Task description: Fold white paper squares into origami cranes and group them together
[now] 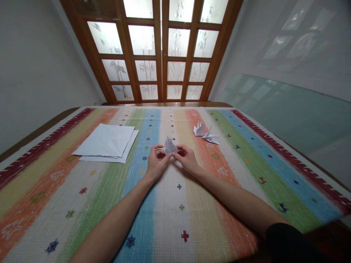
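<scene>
A small piece of folded white paper [170,145] with a pointed top is held up between both hands, just above the tablecloth. My left hand [158,160] pinches its left lower side with thumb and fingers. On the opposite side, my right hand [187,157] grips the lower right corner the same way. The thumbs nearly meet at the paper's bottom edge. Two folded paper cranes, one upright [199,129] and one lying lower [211,137], sit beyond my right hand. Left of my hands lies a stack of white paper sheets [105,141].
A striped, multicoloured tablecloth [179,204] covers the table. Wooden doors with frosted panes [148,71] stand past its far edge. White walls rise on both sides, and a pale green glass panel [279,106] leans along the right one.
</scene>
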Demonstrator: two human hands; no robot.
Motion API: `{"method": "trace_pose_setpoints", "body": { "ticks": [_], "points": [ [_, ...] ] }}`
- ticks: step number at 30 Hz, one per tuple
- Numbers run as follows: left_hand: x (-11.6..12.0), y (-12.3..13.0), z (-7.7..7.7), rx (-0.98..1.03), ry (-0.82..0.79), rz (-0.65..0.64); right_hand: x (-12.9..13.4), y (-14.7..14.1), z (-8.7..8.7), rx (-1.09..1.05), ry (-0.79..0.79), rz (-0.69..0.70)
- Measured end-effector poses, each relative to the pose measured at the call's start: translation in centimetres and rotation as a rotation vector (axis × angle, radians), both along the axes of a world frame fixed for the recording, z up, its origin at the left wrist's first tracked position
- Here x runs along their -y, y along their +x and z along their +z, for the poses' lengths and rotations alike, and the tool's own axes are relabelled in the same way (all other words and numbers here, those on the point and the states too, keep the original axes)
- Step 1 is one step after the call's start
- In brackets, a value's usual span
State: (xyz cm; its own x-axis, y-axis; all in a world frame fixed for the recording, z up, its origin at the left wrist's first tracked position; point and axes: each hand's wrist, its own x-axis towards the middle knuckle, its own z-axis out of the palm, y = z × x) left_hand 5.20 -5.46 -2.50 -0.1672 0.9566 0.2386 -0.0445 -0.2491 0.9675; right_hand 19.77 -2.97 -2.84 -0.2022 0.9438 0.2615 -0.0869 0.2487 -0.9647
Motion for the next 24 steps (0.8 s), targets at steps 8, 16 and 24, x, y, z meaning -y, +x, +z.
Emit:
{"method": "trace_pose_setpoints", "body": {
  "ticks": [8,16,24],
  "points": [
    [-0.3,-0.5,0.2,-0.085,-0.036,-0.016,0.1,0.0,0.1,0.08,0.013,0.075],
    [0.0,-0.3,0.2,-0.195,0.011,0.03,0.3,0.2,0.3,0.172,0.105,-0.009],
    [1.3,0.8,0.4,-0.256,0.015,0.075,0.8,0.2,0.0,0.278,0.212,-0.233]
  ]
}}
